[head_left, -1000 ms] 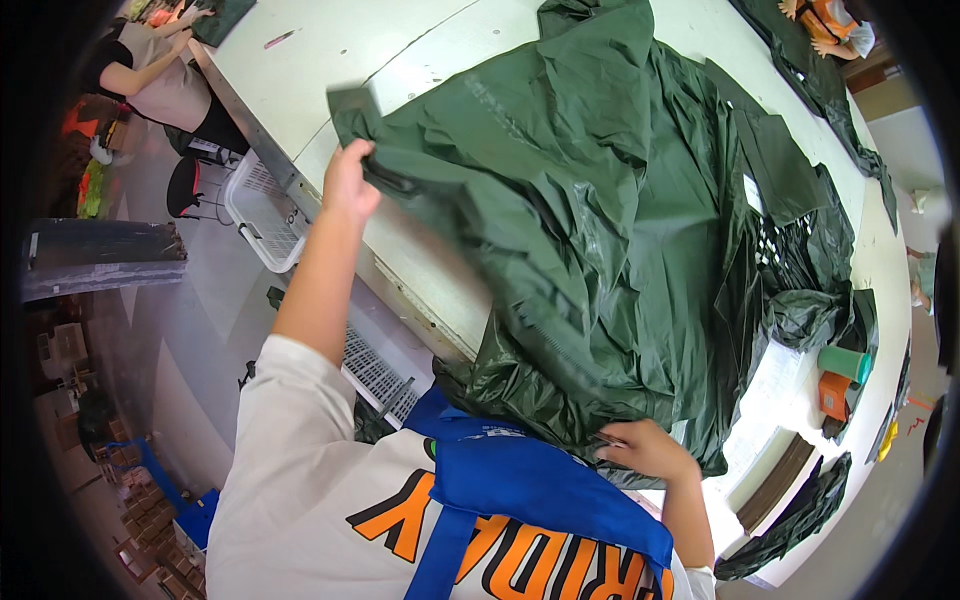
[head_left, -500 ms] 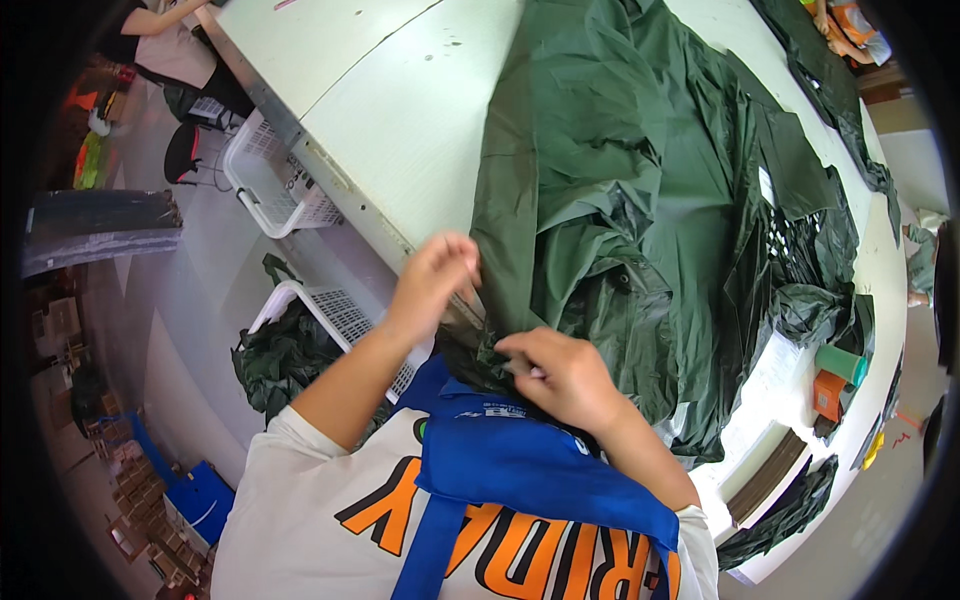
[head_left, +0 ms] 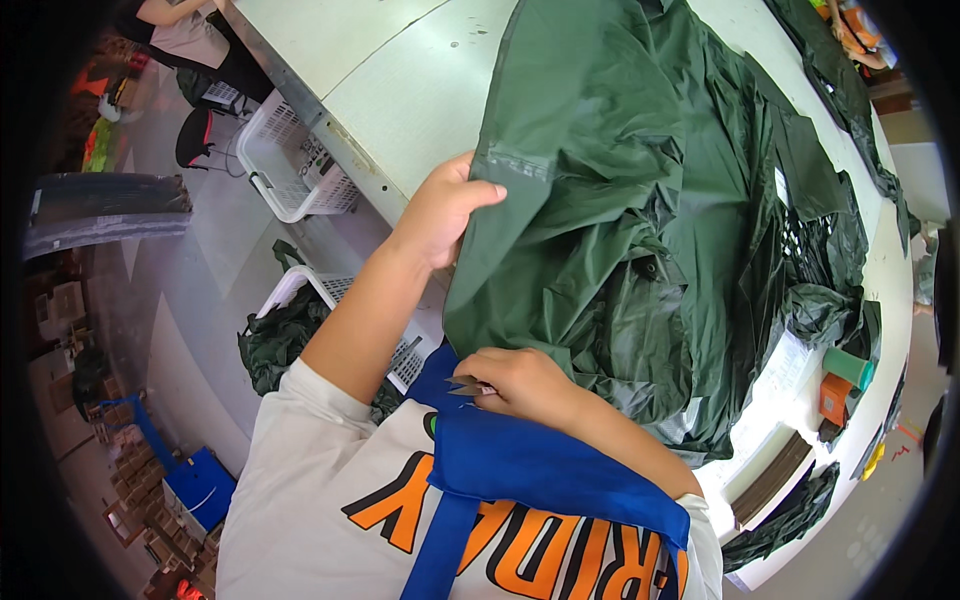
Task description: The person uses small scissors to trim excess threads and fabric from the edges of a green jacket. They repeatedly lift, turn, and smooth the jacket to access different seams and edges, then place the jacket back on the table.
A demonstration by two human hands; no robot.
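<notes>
A large dark green garment [head_left: 640, 170] lies crumpled across the white table [head_left: 400, 70]. My left hand [head_left: 440, 210] grips its left edge, thumb on top, and holds that edge up off the table's near rim. My right hand [head_left: 525, 385] is close to my chest at the garment's lower hem. Its fingers are closed on a small pair of metal snips [head_left: 465, 388] whose tips point left. A blue apron [head_left: 520, 470] hangs over my white shirt below both hands.
Two white baskets stand on the floor by the table, one [head_left: 285, 160] at the left and one [head_left: 330, 300] holding green fabric. Green [head_left: 848, 365] and orange [head_left: 833, 398] items sit at the table's right. More green garments [head_left: 835, 80] lie at the far right. Another person [head_left: 185, 25] sits at top left.
My left hand came back from the garment's far corner to its near left edge and lifted it. My right hand moved left along the hem toward my chest.
</notes>
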